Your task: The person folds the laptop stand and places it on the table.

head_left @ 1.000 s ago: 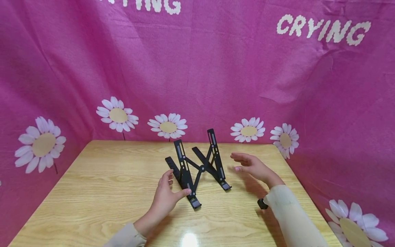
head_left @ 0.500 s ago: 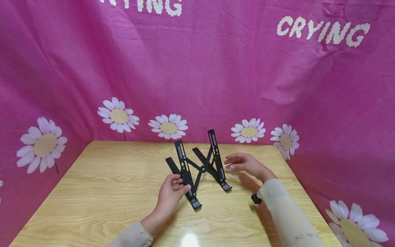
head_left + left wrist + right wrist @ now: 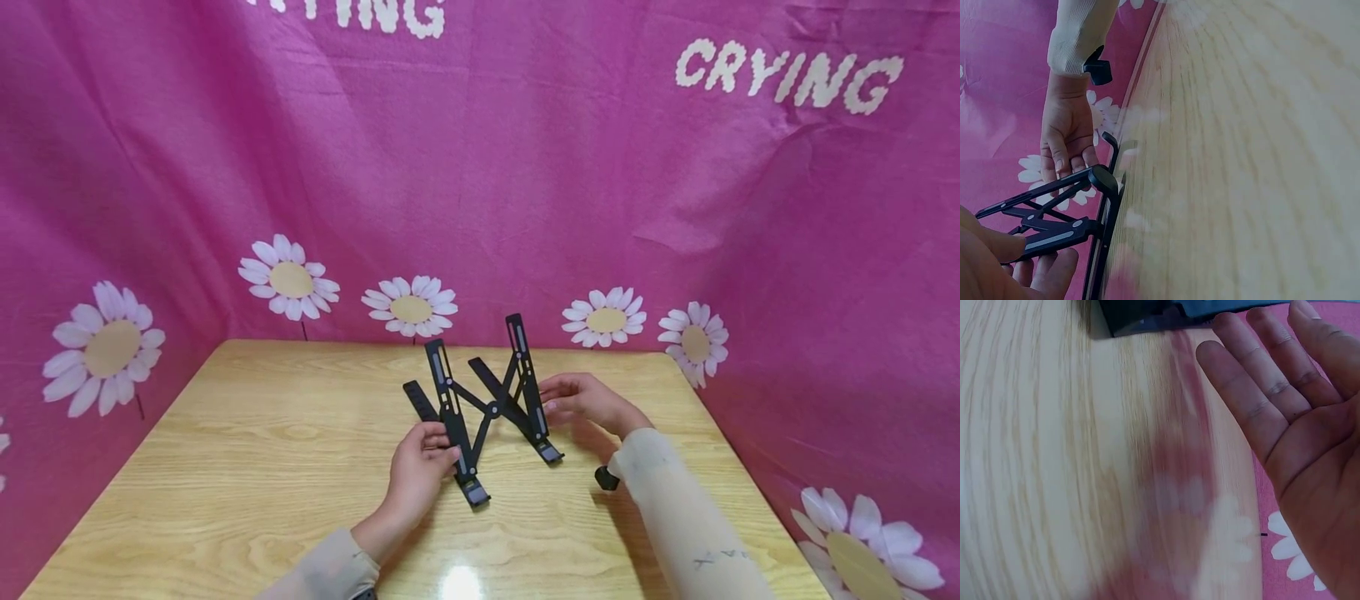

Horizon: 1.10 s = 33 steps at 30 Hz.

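A black folding laptop stand [image 3: 493, 409] stands unfolded on the wooden table, its two slotted side arms tilted up and joined by crossed struts. My left hand [image 3: 416, 471] pinches the lower part of the left side arm. In the left wrist view the thumb lies on one face of the stand [image 3: 1057, 240] and the fingers are behind it. On the other side, my right hand [image 3: 592, 404] is at the right side arm, fingertips right at its outer edge. The right wrist view shows that hand's fingers [image 3: 1254, 394] extended and only lightly bent, close to the stand's dark edge [image 3: 1166, 317].
The light wooden table [image 3: 300, 433] reaches back to a pink cloth [image 3: 480, 183] printed with white daisies and lettering, which also encloses both sides. A small black device [image 3: 606, 477] sits at the right sleeve's cuff.
My left hand has come in to the left side arm and taken hold of it. The right hand has moved left up to the right side arm. The stand has stayed in place.
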Available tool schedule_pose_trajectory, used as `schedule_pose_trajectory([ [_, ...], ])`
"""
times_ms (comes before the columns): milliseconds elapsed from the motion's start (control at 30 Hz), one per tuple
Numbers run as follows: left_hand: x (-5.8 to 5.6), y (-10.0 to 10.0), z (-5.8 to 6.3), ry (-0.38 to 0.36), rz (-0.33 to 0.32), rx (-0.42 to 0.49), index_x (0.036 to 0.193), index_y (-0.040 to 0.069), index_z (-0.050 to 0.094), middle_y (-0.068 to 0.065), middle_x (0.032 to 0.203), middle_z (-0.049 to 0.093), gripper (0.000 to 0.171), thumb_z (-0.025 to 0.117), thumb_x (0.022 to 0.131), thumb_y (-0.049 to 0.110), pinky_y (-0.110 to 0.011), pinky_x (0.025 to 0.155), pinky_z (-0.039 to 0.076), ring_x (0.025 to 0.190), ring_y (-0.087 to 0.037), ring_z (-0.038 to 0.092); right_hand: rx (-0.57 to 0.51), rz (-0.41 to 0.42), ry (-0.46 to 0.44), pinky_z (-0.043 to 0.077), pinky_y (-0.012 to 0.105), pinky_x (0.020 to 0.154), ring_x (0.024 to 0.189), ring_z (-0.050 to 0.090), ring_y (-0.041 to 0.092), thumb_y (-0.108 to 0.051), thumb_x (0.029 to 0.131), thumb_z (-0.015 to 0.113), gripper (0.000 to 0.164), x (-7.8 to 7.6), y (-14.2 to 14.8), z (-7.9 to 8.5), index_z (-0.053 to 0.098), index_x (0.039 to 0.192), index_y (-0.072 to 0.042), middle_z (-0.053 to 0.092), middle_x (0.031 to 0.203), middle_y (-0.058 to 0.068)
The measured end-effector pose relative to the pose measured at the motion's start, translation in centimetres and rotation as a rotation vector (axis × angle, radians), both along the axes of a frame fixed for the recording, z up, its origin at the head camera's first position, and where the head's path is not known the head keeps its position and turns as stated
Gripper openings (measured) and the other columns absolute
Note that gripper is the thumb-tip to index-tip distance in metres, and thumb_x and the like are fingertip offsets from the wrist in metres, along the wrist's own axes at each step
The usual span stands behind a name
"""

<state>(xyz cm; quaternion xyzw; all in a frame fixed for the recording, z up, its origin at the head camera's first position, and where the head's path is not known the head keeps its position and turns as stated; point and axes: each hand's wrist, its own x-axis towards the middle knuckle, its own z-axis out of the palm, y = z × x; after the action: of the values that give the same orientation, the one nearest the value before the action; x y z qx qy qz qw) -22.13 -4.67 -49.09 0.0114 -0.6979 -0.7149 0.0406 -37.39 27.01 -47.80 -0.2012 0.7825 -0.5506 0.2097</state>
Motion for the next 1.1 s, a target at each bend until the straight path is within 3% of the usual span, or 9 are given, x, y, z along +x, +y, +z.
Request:
schedule_pose_trajectory([
  [233, -0.8, 0.2, -0.4, -0.033, -0.011, -0.018, 0.120, -0.004, 0.057, -0.019, 0.109, 0.061, 0.031, 0.067, 0.091, -0.010, -0.040, 0.077, 0.063, 0.087, -0.019, 0.067, -0.040, -0.007, -0.010, 0.061, 0.049, 0.087, 0.095, 0.074, 0.025, 0.001, 0.099, 0.063, 0.029, 0.3, -0.9, -0.3, 0.062, 0.127, 0.005, 0.073, 0.113, 0.015],
  [467, -1.1, 0.2, -0.4, -0.015, -0.023, -0.050, 0.115, -0.002, 0.057, -0.017, 0.103, 0.061, 0.027, 0.065, 0.092, -0.011, -0.044, 0.074, 0.064, 0.082, -0.019, 0.066, -0.035, -0.031, 0.010, 0.062, 0.049, 0.083, 0.084, 0.071, 0.020, 0.003, 0.098, 0.064, 0.021, 0.5, -1.5, -0.2, 0.062, 0.118, 0.008, 0.070, 0.098, 0.011],
  [733, -1.3, 0.0, -0.2, 0.002, -0.022, -0.114, 0.113, -0.001, 0.057, -0.016, 0.101, 0.061, 0.026, 0.062, 0.092, -0.014, -0.041, 0.070, 0.063, 0.083, -0.020, 0.065, -0.029, -0.077, 0.018, 0.062, 0.050, 0.080, 0.081, 0.068, 0.021, 0.003, 0.098, 0.062, 0.013, 1.1, -2.0, 0.3, 0.060, 0.111, 0.006, 0.065, 0.093, 0.014],
  [1100, -2.1, -1.1, -0.1, 0.016, -0.058, -0.173, 0.108, -0.002, 0.055, -0.015, 0.099, 0.057, 0.021, 0.061, 0.092, -0.014, -0.042, 0.068, 0.063, 0.081, -0.019, 0.062, -0.026, -0.118, -0.004, 0.062, 0.049, 0.079, 0.080, 0.067, 0.024, -0.001, 0.100, 0.062, 0.015, 2.2, -2.3, -0.5, 0.059, 0.114, 0.001, 0.062, 0.093, 0.012],
])
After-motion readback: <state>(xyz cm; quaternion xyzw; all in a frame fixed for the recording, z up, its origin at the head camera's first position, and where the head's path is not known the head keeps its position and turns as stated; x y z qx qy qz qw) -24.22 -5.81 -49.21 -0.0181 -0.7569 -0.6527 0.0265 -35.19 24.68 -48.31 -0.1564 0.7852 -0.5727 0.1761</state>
